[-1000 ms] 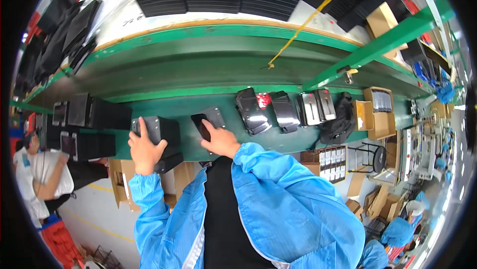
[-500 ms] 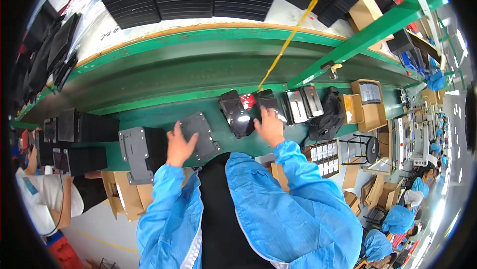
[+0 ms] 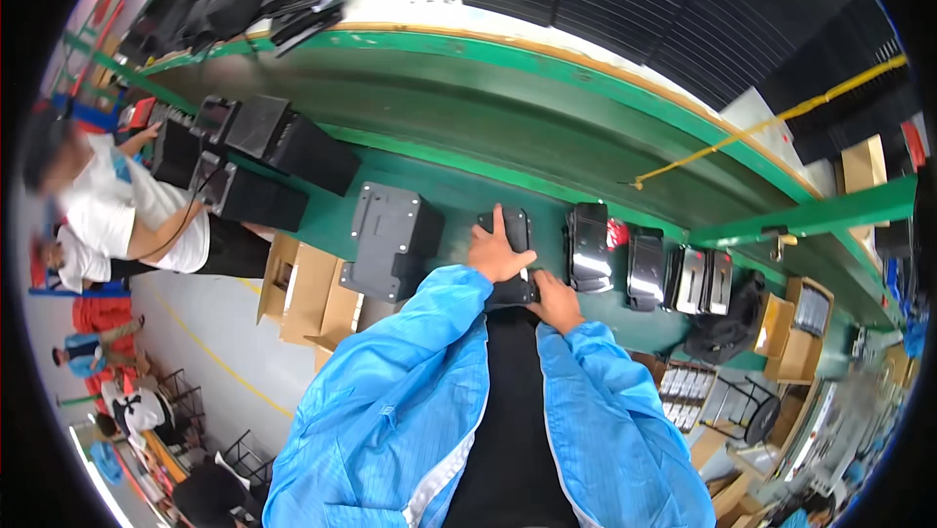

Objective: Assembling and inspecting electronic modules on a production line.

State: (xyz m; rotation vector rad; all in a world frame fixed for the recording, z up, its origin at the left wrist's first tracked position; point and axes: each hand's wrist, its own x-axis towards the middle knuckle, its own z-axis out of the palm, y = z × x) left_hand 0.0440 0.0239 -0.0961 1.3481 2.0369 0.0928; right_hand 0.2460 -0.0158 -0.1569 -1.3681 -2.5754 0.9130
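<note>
In front of me on the green bench lies a dark grey panel [image 3: 517, 223] with cut-out edges and corner holes. My left hand [image 3: 498, 255] rests across it, index finger stretched out and thumb apart. At the panel's near right edge is my right hand [image 3: 559, 304], its fingers bent around that edge; my hands hide much of the panel's middle. Just left stands a stack of similar grey panels [image 3: 383, 240] with a dark block-like side. To the right are a glossy black casing [image 3: 590, 250] and a second black casing [image 3: 645, 269], with a small red packet [image 3: 617, 232] between them.
Farther right stand two silver-faced units [image 3: 690, 279], a black bag [image 3: 727, 318] and a cardboard box [image 3: 806, 318]. Black boxes [image 3: 312, 152] fill the bench's left end, near a person in white [image 3: 127, 191]. A green-edged shelf [image 3: 547, 55] overhangs the back. Open cartons [image 3: 310, 284] stand below.
The view has swung left. My right hand has left the glossy black casings and come to the grey panel's edge. My left hand, formerly at the panel's left side, now lies across it.
</note>
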